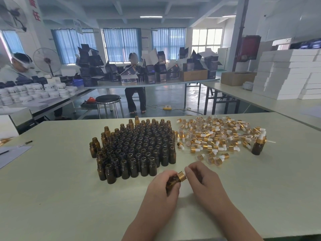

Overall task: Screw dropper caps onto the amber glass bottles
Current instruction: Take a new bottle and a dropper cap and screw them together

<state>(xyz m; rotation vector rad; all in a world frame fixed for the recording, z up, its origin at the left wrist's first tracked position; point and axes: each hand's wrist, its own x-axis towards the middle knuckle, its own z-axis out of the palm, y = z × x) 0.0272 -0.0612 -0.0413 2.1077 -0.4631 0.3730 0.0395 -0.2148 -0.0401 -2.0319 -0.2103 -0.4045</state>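
Left hand (162,190) was wrapped round small amber glass bottle (171,183), gold-collared dropper cap (181,177) was pinched by right hand (203,180)

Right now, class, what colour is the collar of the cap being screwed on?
The collar is gold; head view.

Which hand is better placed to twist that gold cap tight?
Right. The right hand pinches the gold cap with its fingers, while the left hand grips the amber bottle.

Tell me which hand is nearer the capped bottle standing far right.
Right. The right hand is in front and left of the capped bottle; the left hand lies farther left.
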